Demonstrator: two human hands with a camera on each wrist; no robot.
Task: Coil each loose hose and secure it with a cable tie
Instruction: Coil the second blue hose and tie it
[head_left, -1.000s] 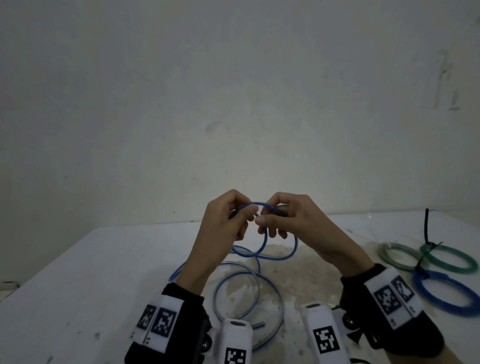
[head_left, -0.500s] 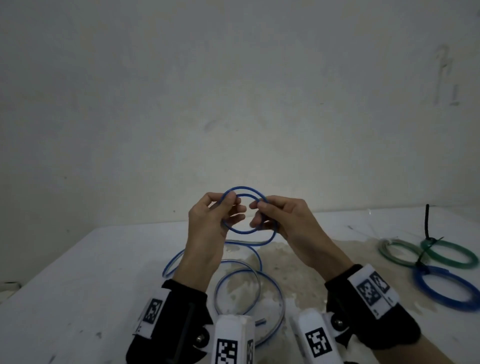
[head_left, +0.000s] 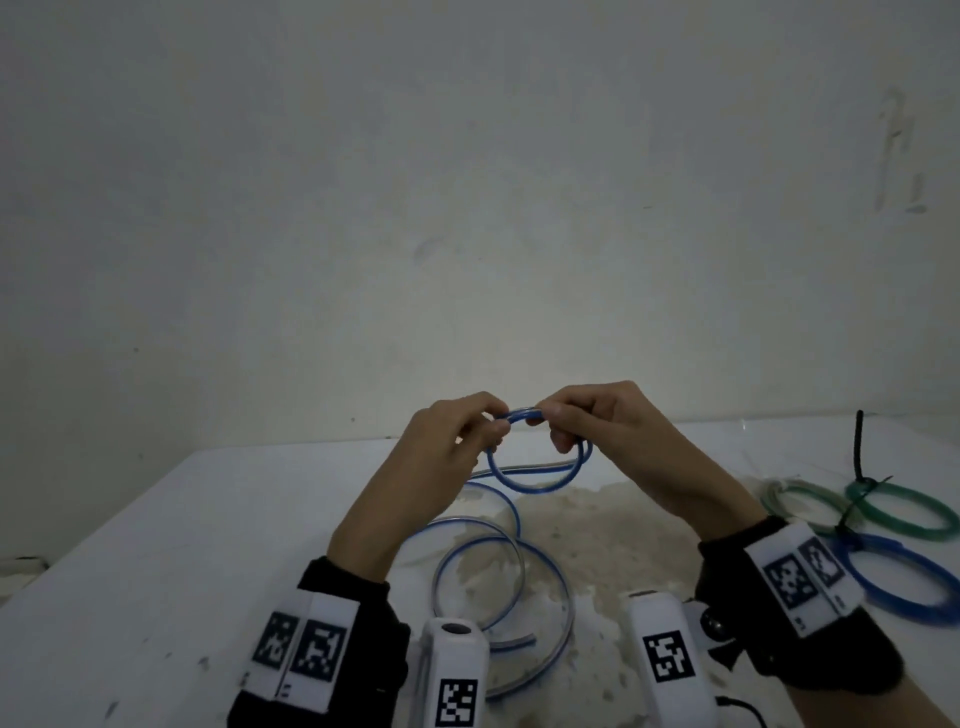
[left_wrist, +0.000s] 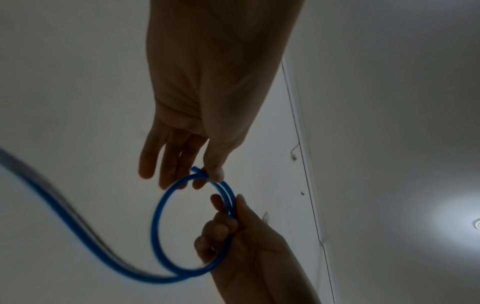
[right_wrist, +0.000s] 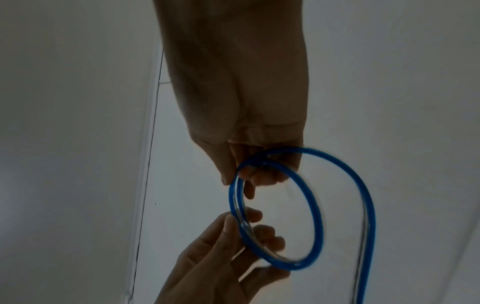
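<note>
A thin blue hose (head_left: 535, 487) is raised above the white table (head_left: 156, 545); its upper part forms a small loop of about two turns. My left hand (head_left: 491, 423) pinches the loop's top left, with the hose end (left_wrist: 197, 170) at the thumb. My right hand (head_left: 545, 415) grips the top right, fingers curled round both strands (right_wrist: 262, 162). The remaining hose (head_left: 519, 551) trails down in loose wide coils on the table between my wrists. In the left wrist view the right hand (left_wrist: 228, 214) holds the strands side by side.
At the right of the table lie three tied coils: a pale one (head_left: 800, 499), a green one (head_left: 893, 512) and a blue one (head_left: 893, 577), with a black cable tie (head_left: 860, 447) sticking up. A stained patch (head_left: 597, 525) marks the table's middle. A bare wall stands behind.
The hands have come closer together on top of the loop. The loop now hangs lower and wider between them, with a second strand lying along it.
</note>
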